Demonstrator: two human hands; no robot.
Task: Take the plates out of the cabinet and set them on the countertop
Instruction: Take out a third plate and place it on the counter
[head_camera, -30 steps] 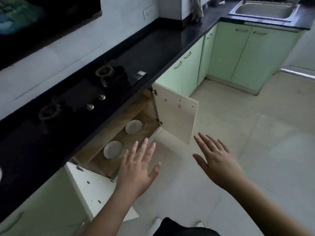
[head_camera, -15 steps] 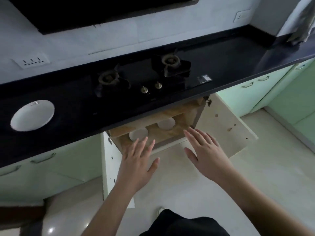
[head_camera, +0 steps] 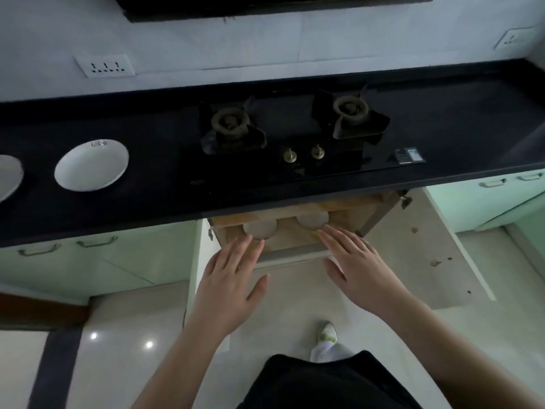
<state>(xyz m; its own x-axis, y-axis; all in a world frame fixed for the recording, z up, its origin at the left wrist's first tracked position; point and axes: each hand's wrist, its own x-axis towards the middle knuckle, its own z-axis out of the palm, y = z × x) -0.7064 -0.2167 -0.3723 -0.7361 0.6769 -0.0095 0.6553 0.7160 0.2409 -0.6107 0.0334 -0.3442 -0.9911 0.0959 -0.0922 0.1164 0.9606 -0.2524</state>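
Two white plates lie on the wooden shelf of the open cabinet point(head_camera: 295, 243) under the stove: the left plate point(head_camera: 259, 228) and the right plate point(head_camera: 312, 220), both partly hidden by the countertop edge. My left hand point(head_camera: 233, 278) hovers flat, fingers straight, just in front of the left plate. My right hand point(head_camera: 356, 267) is spread the same way, fingertips near the right plate. Neither hand holds anything. A white plate point(head_camera: 91, 165) stands on the black countertop point(head_camera: 147, 196) at left, and another plate point(head_camera: 7, 177) is cut off by the left edge.
A two-burner gas stove point(head_camera: 295, 134) is set into the countertop above the cabinet. Both cabinet doors stand open, the left door point(head_camera: 196, 261) edge-on and the right door point(head_camera: 427, 255) swung wide. Green cabinets flank the opening. My foot point(head_camera: 327, 335) is on the tiled floor.
The view has swung from the kitchen corner to face the stove and open cabinet squarely. Both hands have moved forward toward the two plates on the shelf, staying flat and empty.
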